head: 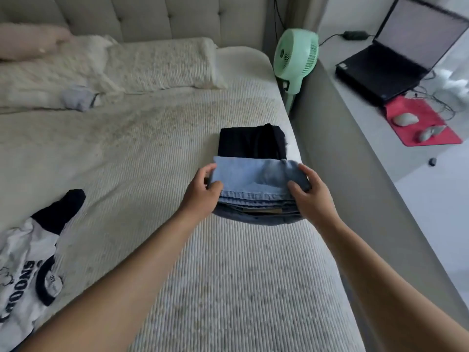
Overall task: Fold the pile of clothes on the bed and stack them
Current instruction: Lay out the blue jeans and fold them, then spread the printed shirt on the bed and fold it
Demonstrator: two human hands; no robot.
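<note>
Folded light blue jeans (251,181) sit near the right edge of the bed (152,153). My left hand (203,191) grips their left end, thumb on top. My right hand (308,191) grips the right end the same way. Directly behind the jeans lies a folded black garment (250,142), its near edge partly covered by the denim. An unfolded white T-shirt (24,265) with black sleeves and black lettering is spread at the bed's lower left. A small grey garment (76,97) lies crumpled near the pillows.
Cream pillows (157,64) and a tufted headboard (177,19) are at the back. A green fan (295,57) stands beside the bed's right edge. On the white desk to the right are an open laptop (396,59) and a red mouse pad (421,120).
</note>
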